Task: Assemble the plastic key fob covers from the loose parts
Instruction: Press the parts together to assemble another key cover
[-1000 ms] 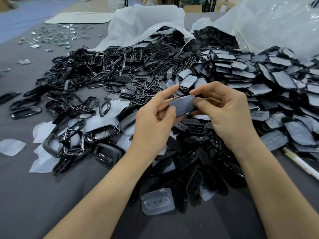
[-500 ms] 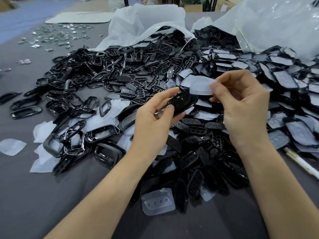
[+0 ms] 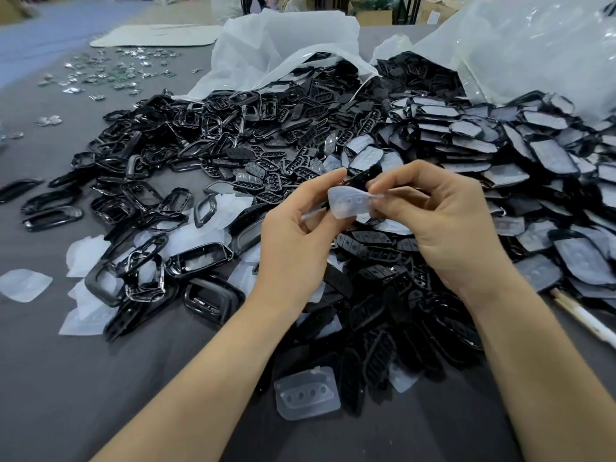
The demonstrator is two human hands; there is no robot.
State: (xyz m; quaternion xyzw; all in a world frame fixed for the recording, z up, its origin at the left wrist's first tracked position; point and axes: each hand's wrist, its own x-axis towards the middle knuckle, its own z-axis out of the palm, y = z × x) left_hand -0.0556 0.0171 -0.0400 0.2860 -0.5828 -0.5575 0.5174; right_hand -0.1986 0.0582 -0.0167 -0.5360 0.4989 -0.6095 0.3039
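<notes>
Both hands over the pile of black parts; left hand curled, its fingertips gripping a black plate seen edge-on; right hand pinching a clear pad by its right edge, just under the plate; I cannot tell if the two touch; spare pad flat on the grey table; plastic bags behind.

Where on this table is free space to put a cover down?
Bare table lies near left, below the frames, beside the left arm. A strip runs far left, between frames and metal bits. A small patch lies between that arm and the right arm, below the clear pad. Centre and right are heaped with parts up to the bags.
</notes>
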